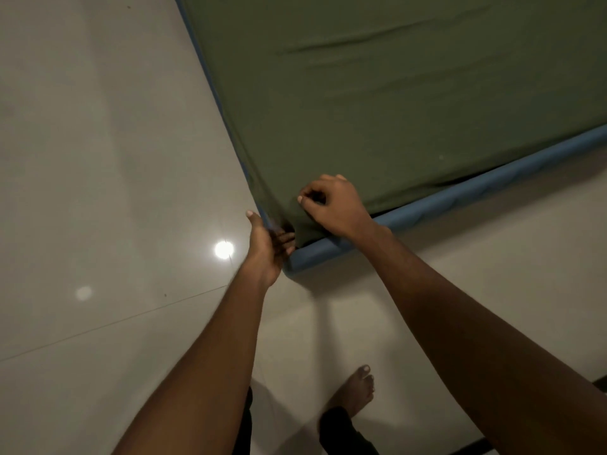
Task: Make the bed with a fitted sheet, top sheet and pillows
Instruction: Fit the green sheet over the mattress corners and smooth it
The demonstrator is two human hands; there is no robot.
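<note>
Pale floor (98, 159) — fitted sheet (394, 93), corner nearest — left hand (267, 246), right hand (333, 205): fingers gripping it.

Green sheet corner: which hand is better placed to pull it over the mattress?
Probably left: the left hand grips the green sheet at the mattress corner; the right hand pinches it on top.

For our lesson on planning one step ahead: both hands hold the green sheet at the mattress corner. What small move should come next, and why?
Probably draw the green sheet down over the blue mattress corner. The left hand grips the sheet's edge there, the right hand pinches it on top, and the mattress side shows bare along the near edge.
</note>
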